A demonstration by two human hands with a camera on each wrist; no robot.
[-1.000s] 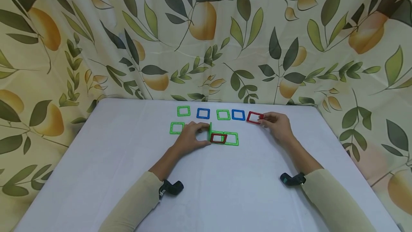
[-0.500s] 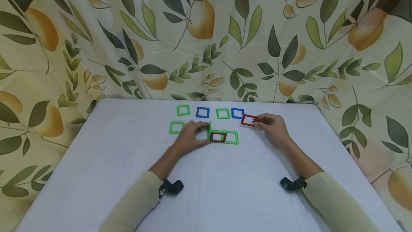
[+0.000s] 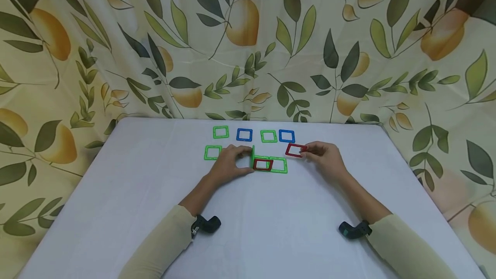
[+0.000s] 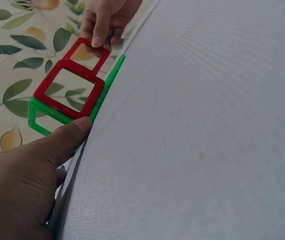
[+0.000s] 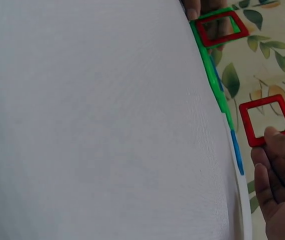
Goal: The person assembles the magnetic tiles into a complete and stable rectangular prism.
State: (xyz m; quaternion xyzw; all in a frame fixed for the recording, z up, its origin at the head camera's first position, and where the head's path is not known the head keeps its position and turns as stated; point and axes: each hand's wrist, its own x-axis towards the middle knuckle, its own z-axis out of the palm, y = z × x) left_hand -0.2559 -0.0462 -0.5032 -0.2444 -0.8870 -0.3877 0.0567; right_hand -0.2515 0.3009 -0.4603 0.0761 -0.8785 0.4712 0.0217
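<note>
My left hand [image 3: 230, 165] holds an upright green square frame tile [image 3: 253, 155], seen edge-on in the head view, between thumb and fingers. A red square frame tile [image 4: 42, 90] stands upright at its corner; in the left wrist view the thumb touches near that joint. Both stand over green frame tiles [image 3: 286, 165] lying flat side by side. To the right, my right hand [image 3: 327, 160] pinches another red square frame tile [image 5: 247, 126] by its edge, raised off the table and apart from the standing tiles.
Behind the hands lie a green tile [image 3: 221, 136], a blue tile [image 3: 244, 140], another green tile [image 3: 268, 141] and another blue tile [image 3: 286, 141] in a row. One more green tile [image 3: 212, 159] lies left, partly behind the left hand. A patterned curtain [image 3: 248, 76] hangs behind the white table [image 3: 248, 227].
My right hand has carried its red tile left and toward the front, away from the right end of the back row. The left hand stays at the upright green tile.
</note>
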